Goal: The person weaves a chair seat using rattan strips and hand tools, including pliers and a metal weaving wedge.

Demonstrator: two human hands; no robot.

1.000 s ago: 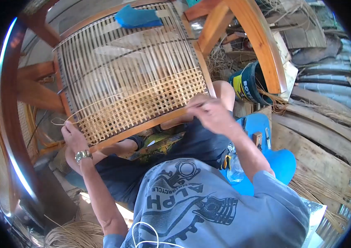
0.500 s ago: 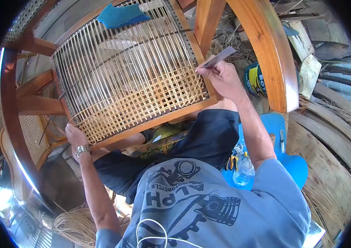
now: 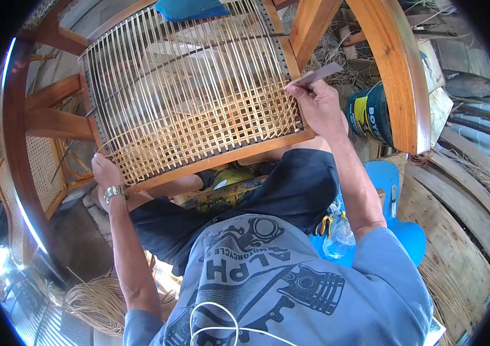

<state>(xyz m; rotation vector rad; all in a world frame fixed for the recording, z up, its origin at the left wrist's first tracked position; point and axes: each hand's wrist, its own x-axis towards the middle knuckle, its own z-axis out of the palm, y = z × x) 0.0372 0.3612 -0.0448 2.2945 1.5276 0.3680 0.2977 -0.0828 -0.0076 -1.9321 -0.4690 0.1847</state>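
Note:
A wooden chair frame (image 3: 222, 155) rests across my lap, strung with pale cane strands. Close to me the strands form a woven cane panel (image 3: 210, 135); farther off they run mostly one way, with a dark thin rod (image 3: 199, 51) threaded across them. At the panel's left edge, my left hand (image 3: 106, 172) pinches the end of a cane strand (image 3: 102, 147). Near the right rail, my right hand (image 3: 318, 108) grips a flat, thin greyish strip (image 3: 320, 74), its free end pointing up and right. Its fingertips are right at the weave's edge.
A blue cloth-like piece (image 3: 190, 9) lies on the far strands. A dark green can (image 3: 375, 115) stands behind the right chair leg (image 3: 398, 75). Beside my right thigh, a blue stool (image 3: 404, 230) holds pliers (image 3: 326, 224) and a plastic bag (image 3: 338, 242). Coiled cane (image 3: 95, 303) lies lower left.
The chair and both hands have shifted slightly to the right in view. The strip in my right hand now lies a little flatter. Both hands keep their places along the panel.

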